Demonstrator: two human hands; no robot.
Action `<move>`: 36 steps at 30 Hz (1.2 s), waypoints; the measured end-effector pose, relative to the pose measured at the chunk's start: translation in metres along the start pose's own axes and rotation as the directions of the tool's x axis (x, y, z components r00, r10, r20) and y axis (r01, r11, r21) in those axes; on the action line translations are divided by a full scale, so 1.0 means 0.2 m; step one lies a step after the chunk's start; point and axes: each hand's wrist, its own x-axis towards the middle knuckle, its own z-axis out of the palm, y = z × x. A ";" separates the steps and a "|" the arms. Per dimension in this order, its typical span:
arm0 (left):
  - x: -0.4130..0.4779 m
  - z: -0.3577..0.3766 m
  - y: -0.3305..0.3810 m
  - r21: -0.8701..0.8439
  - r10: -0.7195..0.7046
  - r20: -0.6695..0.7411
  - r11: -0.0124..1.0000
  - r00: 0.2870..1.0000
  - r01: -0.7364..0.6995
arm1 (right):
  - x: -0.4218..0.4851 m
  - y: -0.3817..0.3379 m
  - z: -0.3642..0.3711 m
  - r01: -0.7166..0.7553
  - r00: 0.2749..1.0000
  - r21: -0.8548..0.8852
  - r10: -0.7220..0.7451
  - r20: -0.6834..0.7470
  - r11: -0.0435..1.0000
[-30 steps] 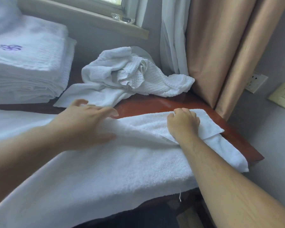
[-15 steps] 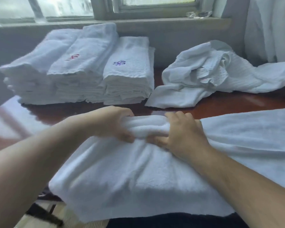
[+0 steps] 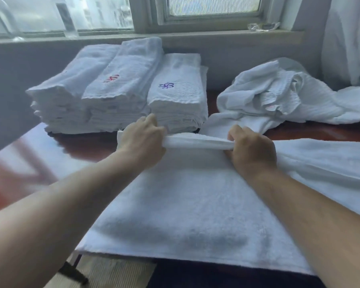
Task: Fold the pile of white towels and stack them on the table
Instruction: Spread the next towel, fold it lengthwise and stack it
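So the big white towel is spread flat across the near side of the table, front edge hanging off, with its far edge bunched up into a raised ridge. Behind it on the left are three neat stacks of folded towels side by side, and back right sits a crumpled pile of unfolded towels.

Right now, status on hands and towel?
Left hand and right hand both grip the towel fold. Folded stacks behind. Nothing blocking.
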 end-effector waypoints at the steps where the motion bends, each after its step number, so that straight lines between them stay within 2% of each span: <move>1: -0.06 0.02 -0.03 -0.042 0.015 0.011 0.999 1.000 -0.014 | -0.01 -0.01 -0.01 0.023 0.999 -0.028 -0.022 0.043 0.999; 4: -0.23 0.07 -0.08 -0.163 0.045 -0.010 0.986 0.999 -0.046 | -0.05 -0.10 -0.06 0.031 0.986 0.002 -0.031 0.163 1.000; 6: -0.29 0.11 -0.09 -0.161 0.067 -0.156 0.983 0.985 -0.093 | -0.11 -0.16 -0.07 0.069 0.987 0.032 -0.073 0.141 0.997; 9: -0.34 0.10 -0.07 -0.151 0.052 -0.481 0.979 0.875 -0.141 | -0.19 -0.19 -0.08 0.212 0.975 0.093 -0.205 -0.085 0.973; 11: -0.36 0.09 -0.07 -0.142 0.057 -0.591 0.974 0.804 -0.174 | -0.21 -0.19 -0.09 0.331 0.931 0.156 -0.295 -0.216 0.931; 13: -0.38 0.08 -0.06 -0.156 0.077 -0.530 0.970 0.844 -0.186 | -0.22 -0.19 -0.10 0.406 0.906 0.182 -0.367 -0.212 0.896; 16: -0.39 0.07 -0.07 -0.143 0.108 -0.345 0.976 0.932 -0.166 | -0.24 -0.20 -0.11 0.421 0.907 0.202 -0.418 -0.061 0.884; 19: -0.39 0.06 -0.11 -0.140 0.183 -0.280 0.963 0.942 -0.229 | -0.23 -0.20 -0.11 0.434 0.893 0.250 -0.450 0.009 0.866; 20: -0.40 0.05 -0.12 -0.184 0.161 -0.262 0.960 0.952 -0.213 | -0.23 -0.20 -0.12 0.442 0.883 0.260 -0.468 0.044 0.859; 21: -0.40 0.05 -0.14 -0.268 0.081 -0.247 0.952 0.966 -0.148 | -0.22 -0.20 -0.12 0.447 0.871 0.263 -0.483 0.087 0.855; 22: -0.40 0.04 -0.16 -0.386 -0.061 -0.231 0.922 0.971 -0.034 | -0.21 -0.21 -0.12 0.452 0.861 0.260 -0.494 0.125 0.853; 23: -0.39 0.03 -0.19 -0.511 -0.248 -0.201 0.852 0.948 0.115 | -0.20 -0.21 -0.12 0.453 0.854 0.262 -0.499 0.148 0.852; 24: -0.38 0.03 -0.24 -0.599 -0.436 -0.135 0.751 0.890 0.277 | -0.19 -0.23 -0.12 0.447 0.852 0.272 -0.499 0.162 0.852; 25: -0.36 0.03 -0.30 -0.616 -0.571 -0.006 0.649 0.821 0.447 | -0.19 -0.25 -0.13 0.438 0.851 0.290 -0.497 0.171 0.851; 26: -0.33 0.04 -0.35 -0.548 -0.625 0.164 0.586 0.763 0.597 | -0.18 -0.27 -0.13 0.439 0.848 0.305 -0.502 0.171 0.845; 27: -0.31 0.04 -0.38 -0.449 -0.622 0.314 0.569 0.717 0.689 | -0.18 -0.30 -0.12 0.455 0.839 0.308 -0.518 0.167 0.836; 28: -0.29 0.04 -0.40 -0.387 -0.597 0.412 0.570 0.689 0.725 | -0.19 -0.33 -0.12 0.479 0.827 0.303 -0.540 0.159 0.824; 29: -0.28 0.05 -0.40 -0.377 -0.571 0.453 0.573 0.684 0.728 | -0.21 -0.36 -0.11 0.506 0.813 0.300 -0.564 0.146 0.808; 31: -0.25 0.06 -0.38 -0.494 -0.522 0.446 0.534 0.727 0.686 | -0.24 -0.39 -0.10 0.538 0.800 0.305 -0.590 0.110 0.786; 34: -0.22 0.07 -0.34 -0.695 -0.501 0.378 0.401 0.778 0.596 | -0.25 -0.39 -0.11 0.528 0.807 0.336 -0.584 0.088 0.780; 36: -0.20 0.06 -0.33 -0.681 -0.560 0.307 0.435 0.769 0.588 | -0.24 -0.38 -0.12 0.555 0.784 0.360 -0.616 0.073 0.750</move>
